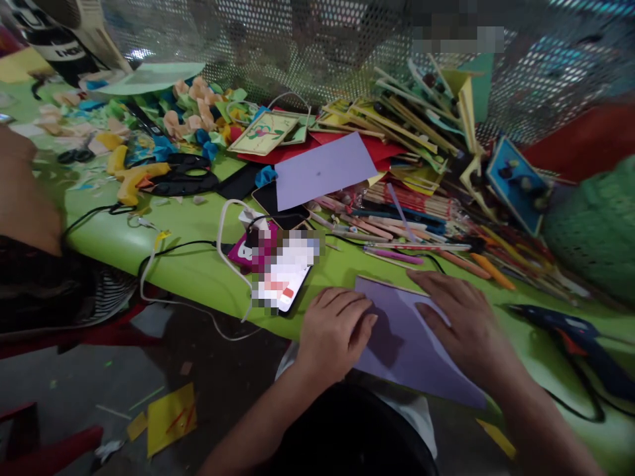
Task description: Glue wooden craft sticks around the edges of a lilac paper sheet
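Note:
A purple sheet of paper [397, 350] lies at the table's near edge, in front of my body. A thin light stick [387, 284] runs along its far edge. My left hand [337, 330] is on the sheet's left side, fingers curled in and thumb close to them; whatever they hold, if anything, is hidden. On the right part of the sheet, my right hand [461, 324] has its fingers stretched out, the tips near the stick's right end. Left of my left hand lies a lit phone [290, 277], partly blurred out.
A dark blue glue gun [580, 337] with a cord lies at right; a yellow one [139, 175] is at left. Cables [218, 238] cross the table [114, 235]. Pens [387, 228], sticks and paper scraps crowd the back. Another person's arm [30, 185] reaches in at left.

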Demonstrator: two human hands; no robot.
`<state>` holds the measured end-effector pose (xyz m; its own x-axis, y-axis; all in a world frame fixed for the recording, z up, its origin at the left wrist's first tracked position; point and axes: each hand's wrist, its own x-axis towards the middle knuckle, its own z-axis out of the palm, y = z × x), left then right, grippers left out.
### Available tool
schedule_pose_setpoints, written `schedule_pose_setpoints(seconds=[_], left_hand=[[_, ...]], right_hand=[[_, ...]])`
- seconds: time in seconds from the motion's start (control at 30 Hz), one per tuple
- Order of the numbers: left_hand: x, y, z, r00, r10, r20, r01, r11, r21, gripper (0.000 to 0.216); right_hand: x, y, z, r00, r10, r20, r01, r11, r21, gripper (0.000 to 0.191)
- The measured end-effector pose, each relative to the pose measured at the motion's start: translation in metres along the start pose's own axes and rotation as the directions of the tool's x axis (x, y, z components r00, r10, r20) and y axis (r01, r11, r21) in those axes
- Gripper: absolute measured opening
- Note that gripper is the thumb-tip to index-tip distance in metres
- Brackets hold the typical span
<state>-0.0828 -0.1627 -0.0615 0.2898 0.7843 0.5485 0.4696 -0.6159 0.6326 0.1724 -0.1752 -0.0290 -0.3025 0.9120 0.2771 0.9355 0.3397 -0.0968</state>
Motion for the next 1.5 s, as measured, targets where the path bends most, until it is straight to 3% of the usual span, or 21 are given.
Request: schedule_pose_setpoints(seconds=[0.2, 0.47, 0.67, 1.3, 1.5], left_hand=[[0.009, 0.004, -0.009, 0.989, 0.014, 0.148, -0.035, 0.990, 0.140, 0.030], [0.031, -0.003, -0.007, 0.959, -0.031, 0.283, -0.079, 0.927, 0.368, 0.036], [0.034, -0.010, -0.005, 0.952, -0.026, 0.306, -0.090, 0.929, 0.360, 0.038], [0.034, -0.001, -0.004, 0.940, -0.112, 0.323, -0.052, 0.886, 0.460, 0.034], [0.029, -0.002, -0.004, 0.963, -0.131, 0.234, 0.010, 0.890, 0.456, 0.039]], right_hand=[[-0.050, 0.047, -0.012, 0.982, 0.151, -0.112, -0.157, 0.987, -0.043, 0.044], [-0.074, 0.057, 0.004, 0.971, 0.171, -0.169, -0.186, 0.980, -0.074, 0.038], [-0.075, 0.054, 0.007, 0.978, 0.163, -0.128, -0.177, 0.978, -0.108, 0.040], [-0.077, 0.050, 0.011, 0.992, 0.082, -0.093, -0.102, 0.968, -0.231, 0.044], [-0.079, 0.053, 0.011, 0.990, 0.127, -0.064, -0.135, 0.981, -0.142, 0.048]])
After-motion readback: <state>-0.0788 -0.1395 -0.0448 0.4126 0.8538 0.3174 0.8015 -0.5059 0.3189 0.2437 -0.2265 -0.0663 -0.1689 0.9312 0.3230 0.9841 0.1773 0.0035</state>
